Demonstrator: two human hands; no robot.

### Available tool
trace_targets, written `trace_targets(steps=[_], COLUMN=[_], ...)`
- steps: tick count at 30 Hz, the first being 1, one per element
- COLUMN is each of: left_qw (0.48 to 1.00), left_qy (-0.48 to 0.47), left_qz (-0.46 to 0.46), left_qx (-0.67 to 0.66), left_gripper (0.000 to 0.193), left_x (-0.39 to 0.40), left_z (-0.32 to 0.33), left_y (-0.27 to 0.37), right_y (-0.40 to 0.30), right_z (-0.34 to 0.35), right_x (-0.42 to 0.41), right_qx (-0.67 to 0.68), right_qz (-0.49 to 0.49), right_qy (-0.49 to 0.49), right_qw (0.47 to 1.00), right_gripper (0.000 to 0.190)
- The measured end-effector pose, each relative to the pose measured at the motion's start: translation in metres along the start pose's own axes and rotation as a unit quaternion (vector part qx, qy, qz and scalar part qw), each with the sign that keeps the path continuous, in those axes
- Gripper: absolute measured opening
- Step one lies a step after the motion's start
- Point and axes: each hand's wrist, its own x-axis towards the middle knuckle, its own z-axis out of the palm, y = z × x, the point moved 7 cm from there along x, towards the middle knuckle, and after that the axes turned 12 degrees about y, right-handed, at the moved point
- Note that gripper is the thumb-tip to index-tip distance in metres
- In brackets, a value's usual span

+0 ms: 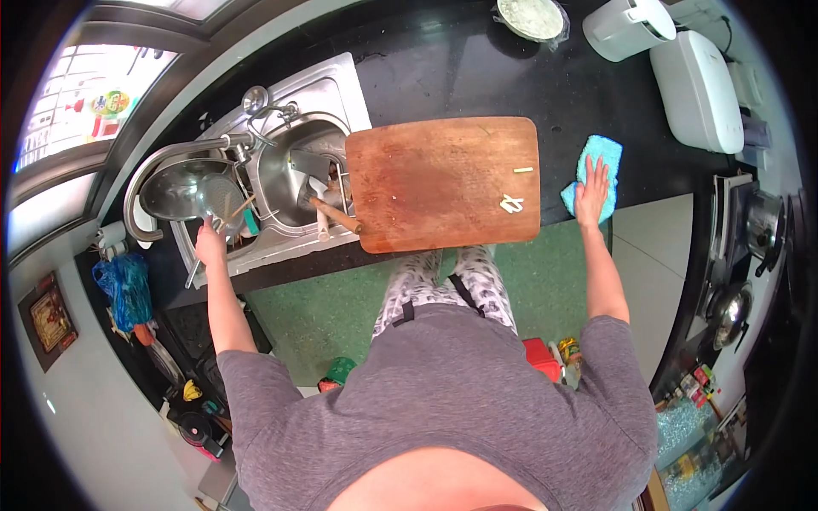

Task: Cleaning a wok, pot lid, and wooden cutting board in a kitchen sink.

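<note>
My right hand (592, 191) lies with spread fingers on a light blue cloth (601, 153) on the black countertop. At the left, my left hand (211, 244) is closed around a long metal handle over the left sink basin; a perforated metal skimmer (220, 193) is just beyond the fingers. Between my hands, a wooden cutting board (441, 185) overlaps the right basin's edge and bears small pale scraps (511, 204). A cleaver (310, 165) and a wooden-handled tool (335, 214) rest in the right basin (281, 160).
A curved steel faucet (137, 185) arches over a metal bowl (169, 191) at the left. Beyond the board stand a plastic-covered bowl (532, 18), a white container (623, 29) and a white appliance (696, 92). A blue plastic bag (128, 294) hangs at the left.
</note>
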Motion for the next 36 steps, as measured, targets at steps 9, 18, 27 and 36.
trace_targets(steps=[9,18,27,36], left_qw=[0.845,0.921,0.931,0.879], left_qy=[-0.174,-0.174,-0.236,-0.15], left_qz=[0.126,0.178,0.169,-0.051], left_qx=[-0.49,-0.3,-0.221,-0.45], left_gripper=[0.033,0.099,0.083,0.034], left_x=[-0.129,-0.141,-0.164,-0.135], left_z=[-0.064,-0.037,-0.037,0.012], left_y=[0.235,0.302,0.26,0.263], right_y=[-0.008,0.003,-0.16,-0.083], right_z=[-0.012,-0.021,-0.063,-0.03], right_x=[0.001,0.005,-0.006,-0.107], right_qx=[-0.042,0.02,0.23,0.061], right_qz=[0.005,0.0,-0.071,0.226], right_qy=[0.027,-0.012,-0.042,-0.069], right_qw=[0.999,1.0,0.97,0.97], right_gripper=[0.07,0.061,0.04,0.036])
